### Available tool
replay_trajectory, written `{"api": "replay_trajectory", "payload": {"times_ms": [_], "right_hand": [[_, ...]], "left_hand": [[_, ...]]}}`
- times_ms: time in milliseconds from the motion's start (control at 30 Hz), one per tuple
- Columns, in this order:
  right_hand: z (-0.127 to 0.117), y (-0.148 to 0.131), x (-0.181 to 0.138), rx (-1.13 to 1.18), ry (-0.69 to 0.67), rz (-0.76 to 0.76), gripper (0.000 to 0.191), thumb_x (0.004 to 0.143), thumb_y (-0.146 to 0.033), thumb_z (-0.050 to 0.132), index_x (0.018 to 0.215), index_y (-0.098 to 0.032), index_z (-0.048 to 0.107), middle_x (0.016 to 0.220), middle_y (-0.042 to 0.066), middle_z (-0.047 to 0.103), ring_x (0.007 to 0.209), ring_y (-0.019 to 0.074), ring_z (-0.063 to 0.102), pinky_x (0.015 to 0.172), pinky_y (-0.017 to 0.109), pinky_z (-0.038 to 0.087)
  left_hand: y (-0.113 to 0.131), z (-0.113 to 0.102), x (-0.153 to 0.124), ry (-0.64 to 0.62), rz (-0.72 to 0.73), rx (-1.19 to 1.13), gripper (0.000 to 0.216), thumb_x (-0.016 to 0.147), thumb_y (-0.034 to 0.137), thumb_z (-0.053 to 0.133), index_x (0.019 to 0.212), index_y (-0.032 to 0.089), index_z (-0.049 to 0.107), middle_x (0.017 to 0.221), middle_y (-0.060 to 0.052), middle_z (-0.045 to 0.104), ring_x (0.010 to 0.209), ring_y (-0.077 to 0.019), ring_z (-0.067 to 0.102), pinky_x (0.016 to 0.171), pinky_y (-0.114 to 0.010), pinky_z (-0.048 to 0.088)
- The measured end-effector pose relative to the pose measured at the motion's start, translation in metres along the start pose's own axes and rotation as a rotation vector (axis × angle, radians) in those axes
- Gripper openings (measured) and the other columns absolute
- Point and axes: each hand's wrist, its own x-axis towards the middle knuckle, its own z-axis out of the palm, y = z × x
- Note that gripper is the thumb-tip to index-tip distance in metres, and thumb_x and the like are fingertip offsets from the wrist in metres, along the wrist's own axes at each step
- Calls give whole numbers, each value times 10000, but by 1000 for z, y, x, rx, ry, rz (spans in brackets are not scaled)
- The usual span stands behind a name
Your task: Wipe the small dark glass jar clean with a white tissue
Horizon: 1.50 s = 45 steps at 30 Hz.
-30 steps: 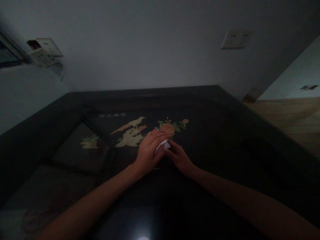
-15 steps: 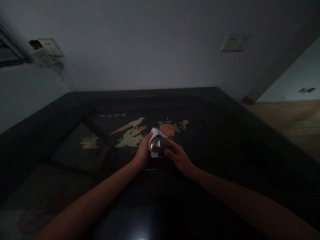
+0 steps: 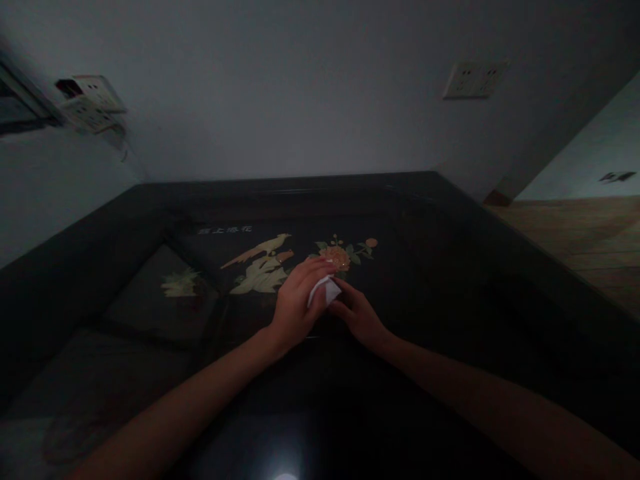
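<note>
In the middle of the head view, my left hand (image 3: 299,300) is closed over a white tissue or cloth (image 3: 326,291), its fingers curled across the top and the thumb on the near side. My right hand (image 3: 361,315) grips from the right, with thumb and fingers bent around a dark shiny object. That object is now hidden almost wholly by the white piece and my hands, so its kind cannot be made out. Both hands are close together above a dark glossy table (image 3: 400,407).
Inlaid pictures of a bird (image 3: 263,248) and a flower (image 3: 336,257) decorate the tabletop. A pale wall (image 3: 280,87) rises behind the table, with wall sockets (image 3: 476,79) on the right and a socket (image 3: 99,92) at left. Wooden floor (image 3: 575,233) shows at right.
My left hand has moved from the object's left side up over its top, bringing the white piece across it. The shiny surface seen before is now covered. My right hand stays almost in place.
</note>
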Motion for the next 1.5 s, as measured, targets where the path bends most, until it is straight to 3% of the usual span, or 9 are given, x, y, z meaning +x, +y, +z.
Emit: {"api": "replay_trajectory", "payload": {"times_ms": [100, 233, 600, 733, 833, 1067, 1233, 1367, 1500], "right_hand": [[0, 0, 0, -33, 25, 5, 422, 756, -510, 656, 1020, -187, 592, 877, 19, 632, 805, 186, 570, 718, 302, 485], [1, -3, 0, 46, 27, 43, 401, 753, -474, 675, 1019, -187, 589, 907, 21, 639, 801, 173, 587, 740, 307, 509], [3, -1, -1, 225, -14, 112, 520, 727, -461, 708, 1154, -196, 571, 1031, 62, 648, 870, 191, 647, 735, 330, 576], [2, -1, -1, 208, -31, 98, 586, 728, -497, 697, 1198, -185, 540, 1032, 69, 656, 863, 193, 653, 730, 329, 575], [1, -1, -1, 171, -54, 74, 597, 731, -512, 690, 1204, -184, 532, 1029, 65, 656, 856, 192, 647, 738, 332, 568], [1, -2, -1, 72, -10, 10, 525, 739, -521, 677, 1134, -195, 559, 967, 45, 652, 865, 193, 613, 740, 317, 538], [0, 1, 0, 26, 27, 14, 443, 754, -496, 671, 1046, -177, 577, 898, 25, 639, 821, 179, 598, 740, 308, 515], [1, 2, 1, 68, 22, 39, 433, 761, -469, 672, 1068, -179, 579, 924, 26, 640, 818, 175, 601, 723, 303, 527], [3, 2, 0, 182, -5, 77, 481, 748, -451, 692, 1135, -196, 560, 1003, 42, 637, 846, 183, 623, 724, 323, 560]], "left_hand": [[-4, 0, 0, -90, 165, 116, 338, 892, 196, 416, 1192, 197, 571, 1202, -90, 637, 1201, -220, 520, 1100, -480, 294], [-3, 1, 4, -43, 77, 53, 308, 902, 189, 396, 1126, 183, 608, 1131, -91, 663, 1142, -207, 555, 1087, -467, 309], [-12, 10, 9, 146, -920, -871, 413, 815, 472, 518, 973, 115, 653, 808, -78, 692, 741, -204, 640, 658, -288, 498], [-14, 15, 9, 172, -1113, -1076, 404, 764, 489, 565, 893, 114, 641, 734, -68, 681, 651, -189, 634, 605, -279, 496], [-10, 14, 5, 200, -993, -958, 432, 795, 526, 519, 906, 128, 644, 789, -70, 690, 704, -199, 640, 671, -301, 504], [2, 3, -2, 94, -351, -228, 374, 941, 377, 327, 1090, 164, 595, 1139, -111, 624, 1048, -220, 577, 918, -366, 441], [-7, 1, -1, -56, 116, 124, 287, 920, 225, 377, 1118, 176, 579, 1207, -121, 600, 1213, -230, 493, 1064, -473, 332], [-8, 2, 1, -23, 100, 83, 277, 914, 196, 391, 1095, 165, 599, 1178, -118, 619, 1187, -216, 512, 1073, -457, 327], [-3, 2, 5, 32, -181, -156, 325, 939, 303, 362, 1012, 178, 653, 1145, -102, 642, 1115, -227, 555, 999, -411, 395]]}}
